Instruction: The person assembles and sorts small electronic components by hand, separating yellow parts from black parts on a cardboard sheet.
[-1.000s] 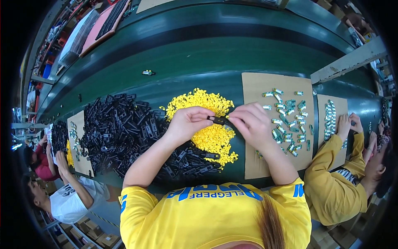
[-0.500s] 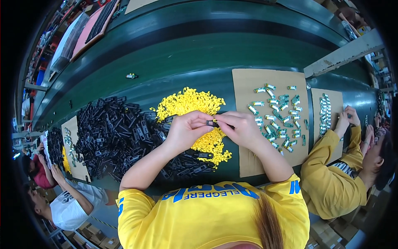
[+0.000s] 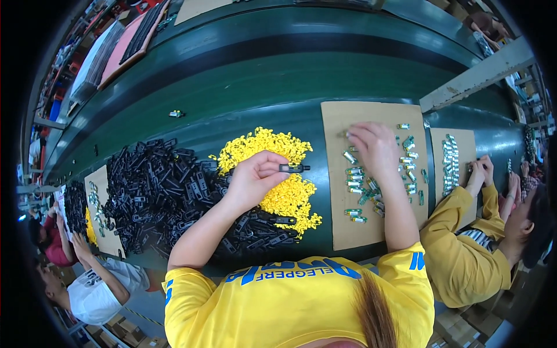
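Observation:
My left hand pinches a black plastic housing by its left end, above a heap of tiny yellow plastic pieces. The housing points right, away from the fingers. My right hand is over a cardboard sheet, fingertips drawn together at its upper part. A pale end of a small electronic part shows at those fingertips; the rest is hidden. Around and below this hand lie several green-and-silver electronic parts. Left of my left hand spreads a large pile of black housings.
A lone electronic part lies on the green belt beyond the piles. To my right, a person in a mustard top works beside another cardboard sheet. A metal post stands at the far right. Other people sit at the left.
My right hand has left the black housing and moved right, over the cardboard sheet with electronic parts. My left hand keeps the housing, nearly in place. The lone part on the belt has shifted slightly left.

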`<state>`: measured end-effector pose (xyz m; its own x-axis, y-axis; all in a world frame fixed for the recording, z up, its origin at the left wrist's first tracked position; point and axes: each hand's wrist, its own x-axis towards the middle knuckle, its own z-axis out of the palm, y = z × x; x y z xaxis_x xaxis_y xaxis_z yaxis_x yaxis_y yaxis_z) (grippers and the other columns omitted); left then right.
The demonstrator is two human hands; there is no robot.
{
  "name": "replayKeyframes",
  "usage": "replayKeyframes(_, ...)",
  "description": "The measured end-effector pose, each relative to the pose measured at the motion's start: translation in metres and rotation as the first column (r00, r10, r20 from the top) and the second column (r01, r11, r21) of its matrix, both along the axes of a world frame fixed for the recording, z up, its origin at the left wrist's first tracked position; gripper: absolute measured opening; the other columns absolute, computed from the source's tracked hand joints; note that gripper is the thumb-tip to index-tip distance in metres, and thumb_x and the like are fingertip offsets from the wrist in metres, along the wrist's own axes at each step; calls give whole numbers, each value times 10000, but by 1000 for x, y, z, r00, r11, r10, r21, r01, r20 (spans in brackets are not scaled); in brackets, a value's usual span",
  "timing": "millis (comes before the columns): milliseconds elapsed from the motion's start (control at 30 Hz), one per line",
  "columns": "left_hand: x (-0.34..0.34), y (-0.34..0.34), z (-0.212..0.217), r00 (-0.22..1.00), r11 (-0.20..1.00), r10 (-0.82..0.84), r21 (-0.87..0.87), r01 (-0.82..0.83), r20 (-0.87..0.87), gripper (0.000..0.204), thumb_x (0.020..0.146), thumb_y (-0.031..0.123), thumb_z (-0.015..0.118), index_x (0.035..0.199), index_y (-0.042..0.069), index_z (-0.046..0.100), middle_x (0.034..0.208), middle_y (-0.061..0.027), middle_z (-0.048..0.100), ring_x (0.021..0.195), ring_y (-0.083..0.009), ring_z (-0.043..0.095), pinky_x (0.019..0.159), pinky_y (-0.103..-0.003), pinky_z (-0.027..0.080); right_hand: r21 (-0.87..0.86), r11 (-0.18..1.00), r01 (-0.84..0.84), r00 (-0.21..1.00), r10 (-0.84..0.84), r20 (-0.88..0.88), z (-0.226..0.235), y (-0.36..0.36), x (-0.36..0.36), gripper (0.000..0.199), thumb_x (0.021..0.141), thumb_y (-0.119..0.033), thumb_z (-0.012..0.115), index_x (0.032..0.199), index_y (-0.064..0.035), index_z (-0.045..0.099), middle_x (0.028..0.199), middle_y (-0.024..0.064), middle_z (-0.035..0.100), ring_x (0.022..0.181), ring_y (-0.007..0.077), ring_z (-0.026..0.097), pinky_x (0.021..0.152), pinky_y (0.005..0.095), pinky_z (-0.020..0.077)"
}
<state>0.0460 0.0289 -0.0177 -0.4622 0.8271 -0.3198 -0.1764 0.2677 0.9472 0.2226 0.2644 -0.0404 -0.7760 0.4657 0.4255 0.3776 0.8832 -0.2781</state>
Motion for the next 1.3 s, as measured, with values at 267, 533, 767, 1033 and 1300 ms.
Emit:
replayKeyframes(267, 13, -3, 12, 996, 997, -62, 35, 65, -68, 232, 843, -82, 680, 1060, -6, 649, 926, -92, 720, 805, -106, 690, 742, -178, 540, -158, 918, -364, 920, 328, -215, 31, -85, -13, 174, 766, -104, 795, 932, -68, 762, 903, 31, 671, 749, 173, 597, 625, 259, 490)
replayKeyframes(533, 14, -5, 9, 991, 992, -97, 73, 103, -87, 226, 841, -85, 685, 1053, -13, 652, 949, -104, 732, 837, -125, 707, 731, -189, 553, -209, 849, -485, 865, 429, -261, 21, -79, -15, 194, 735, -79, 817, 920, -68, 758, 859, 35, 649, 709, 141, 566, 598, 235, 461)
replayKeyframes(767, 16, -7, 6, 993, 978, -118, 171, 117, -6, 239, 819, -117, 696, 1034, -27, 643, 973, -130, 729, 872, -165, 719, 761, -210, 566, -634, 495, -594, 804, 332, -493, -3, -72, -21, 252, 743, -68, 822, 970, -73, 712, 848, 21, 620, 701, 125, 580, 613, 211, 449)
replayKeyframes(1033, 17, -9, 14, 935, 970, -163, 120, 210, -313, 253, 827, -121, 687, 1052, -20, 632, 991, -125, 728, 891, -165, 717, 792, -220, 564, -928, -35, -370, 918, 138, -371, -4, -84, -13, 315, 719, -29, 832, 993, -37, 677, 894, 46, 688, 741, 124, 606, 645, 228, 470)
replayKeyframes(1300, 26, -5, 15, 992, 980, -18, 196, 43, -127, 250, 826, -102, 700, 1052, -16, 634, 972, -105, 736, 857, -157, 722, 756, -219, 565, -186, 843, -504, 771, 343, -536, 11, -77, -6, 325, 725, -31, 816, 1020, -37, 679, 904, 55, 705, 776, 177, 627, 720, 280, 504)
